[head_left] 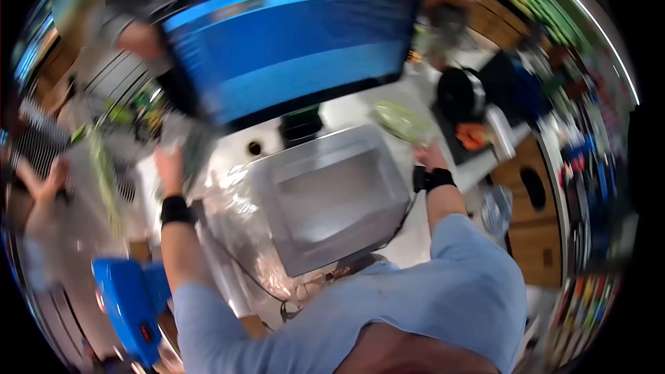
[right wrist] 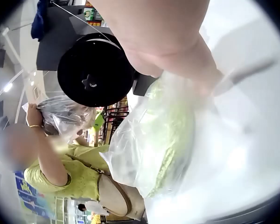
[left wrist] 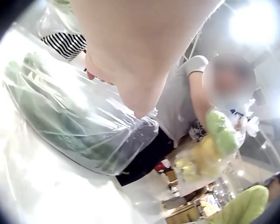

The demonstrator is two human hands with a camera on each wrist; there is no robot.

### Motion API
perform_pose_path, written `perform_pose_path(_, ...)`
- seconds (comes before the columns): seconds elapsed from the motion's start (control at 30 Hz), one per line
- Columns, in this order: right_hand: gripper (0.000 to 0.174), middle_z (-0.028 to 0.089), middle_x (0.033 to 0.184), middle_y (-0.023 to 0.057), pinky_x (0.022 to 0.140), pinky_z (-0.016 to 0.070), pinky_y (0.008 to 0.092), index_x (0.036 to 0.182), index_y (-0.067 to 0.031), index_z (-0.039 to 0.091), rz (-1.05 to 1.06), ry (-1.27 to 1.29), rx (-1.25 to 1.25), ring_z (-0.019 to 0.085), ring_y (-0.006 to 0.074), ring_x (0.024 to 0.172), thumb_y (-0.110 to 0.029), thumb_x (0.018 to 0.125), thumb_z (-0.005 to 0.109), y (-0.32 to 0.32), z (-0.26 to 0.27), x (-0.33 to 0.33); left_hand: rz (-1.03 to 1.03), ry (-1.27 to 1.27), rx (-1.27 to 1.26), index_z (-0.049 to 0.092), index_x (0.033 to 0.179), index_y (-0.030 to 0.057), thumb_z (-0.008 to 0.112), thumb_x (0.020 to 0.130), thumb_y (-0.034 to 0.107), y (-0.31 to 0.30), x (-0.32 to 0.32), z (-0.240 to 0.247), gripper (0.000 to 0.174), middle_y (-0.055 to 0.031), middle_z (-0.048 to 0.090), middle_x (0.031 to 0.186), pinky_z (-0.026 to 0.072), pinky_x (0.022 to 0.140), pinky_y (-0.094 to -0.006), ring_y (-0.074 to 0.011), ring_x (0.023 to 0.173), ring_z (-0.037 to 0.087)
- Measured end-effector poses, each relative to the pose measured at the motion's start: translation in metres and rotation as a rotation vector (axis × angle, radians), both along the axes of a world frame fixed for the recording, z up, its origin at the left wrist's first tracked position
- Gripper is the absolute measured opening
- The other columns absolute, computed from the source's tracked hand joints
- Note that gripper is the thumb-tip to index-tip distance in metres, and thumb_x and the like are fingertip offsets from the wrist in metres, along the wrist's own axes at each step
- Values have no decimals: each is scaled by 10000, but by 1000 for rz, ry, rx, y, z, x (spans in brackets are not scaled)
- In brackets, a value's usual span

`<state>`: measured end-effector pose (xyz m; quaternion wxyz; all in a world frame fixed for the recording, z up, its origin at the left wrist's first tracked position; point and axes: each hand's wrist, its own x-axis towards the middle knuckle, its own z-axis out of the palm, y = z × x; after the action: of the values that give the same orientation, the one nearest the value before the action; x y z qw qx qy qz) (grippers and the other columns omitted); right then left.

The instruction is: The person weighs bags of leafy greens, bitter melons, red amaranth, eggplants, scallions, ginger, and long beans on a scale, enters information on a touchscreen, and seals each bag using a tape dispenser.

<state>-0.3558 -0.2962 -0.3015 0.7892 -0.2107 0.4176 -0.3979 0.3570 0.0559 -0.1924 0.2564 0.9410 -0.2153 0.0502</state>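
In the left wrist view, my left hand (left wrist: 126,56) grips the near end of a clear bag of leafy greens (left wrist: 74,116); most of its fingers are hidden. That hand (head_left: 170,172) is left of a grey metal tray (head_left: 294,242) in the head view. On the tray's other side is my right hand (head_left: 432,157), at a clear bag with something pale green (head_left: 400,120). The right wrist view shows my right hand (right wrist: 172,51) pinching the top of this bag (right wrist: 165,140), which lies on the white counter.
A large screen (head_left: 291,41) stands behind the tray. Crumpled clear plastic (head_left: 239,201) lies left of the tray. A black round object (head_left: 458,95) and an orange item (head_left: 471,136) are at the right. People stand across the counter, one in a yellow-green top (right wrist: 79,175).
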Motion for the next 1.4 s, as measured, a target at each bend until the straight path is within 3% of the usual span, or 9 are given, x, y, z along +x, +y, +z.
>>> perform_pose_path(0.07,552,562,846,92,515,408,301,1290,-37,434,-428,432,173,505,147,676,-415,903,541,4,3,9,-78,-34,-158,401,1320,-68,623,834,402,-4,0,-16,711,-277,446,1325,338,1038,-418,-393,1233,425)
perform_pose_path(0.1,552,562,846,92,515,408,301,1290,-37,434,-475,419,176,505,147,676,-415,903,541,14,20,7,-82,-39,-197,407,1313,-68,630,832,382,-2,-5,-11,695,-277,454,1314,342,1033,-420,-394,1227,429)
perform_pose_path(0.17,515,585,956,109,828,450,301,1088,6,571,-475,821,-244,554,219,803,-455,861,614,37,73,5,-107,-45,-272,417,1306,-59,640,828,334,3,-29,3,658,-267,462,1306,345,1027,-416,-390,1218,435)
perform_pose_path(0.23,545,603,1035,131,834,455,324,1083,37,584,-553,1095,-743,576,224,895,-443,837,658,20,84,-3,-140,-21,-296,420,1307,-51,639,826,312,7,-48,9,641,-262,458,1311,346,1025,-415,-388,1220,435)
perform_pose_path(0.43,867,430,1333,240,1018,369,352,1384,40,327,-423,1240,-1115,448,319,1236,-358,746,758,-12,211,57,-167,211,-354,442,1307,-1,626,823,242,19,-113,26,572,-215,476,1304,348,1012,-394,-335,1207,461)
perform_pose_path(0.7,825,401,1381,79,1029,324,306,1453,-47,226,170,99,-816,397,186,1238,-244,809,702,32,252,100,-418,231,-508,483,1253,11,604,884,154,18,-205,51,413,-149,563,1196,485,849,-344,-246,1089,558)
perform_pose_path(0.87,809,479,1255,140,929,453,347,1382,-5,238,-157,33,-726,506,226,1131,-65,750,739,103,258,121,-875,773,-503,286,1396,41,560,886,118,-21,-321,134,584,-196,479,1304,394,983,-363,-284,1203,478)
perform_pose_path(1.03,731,517,1189,139,873,481,344,1336,-2,289,-253,-112,-531,551,213,1042,-82,763,735,177,253,133,-846,889,-399,275,1397,4,650,864,214,-47,-388,146,685,-187,488,1271,464,887,-318,-248,1086,548)
perform_pose_path(1.4,737,526,1126,108,871,436,288,1241,18,354,43,100,-555,516,154,1035,-202,709,814,277,180,153,-822,871,-484,468,1264,-20,637,879,158,30,-337,105,457,-119,639,1041,497,783,-277,-164,904,617)
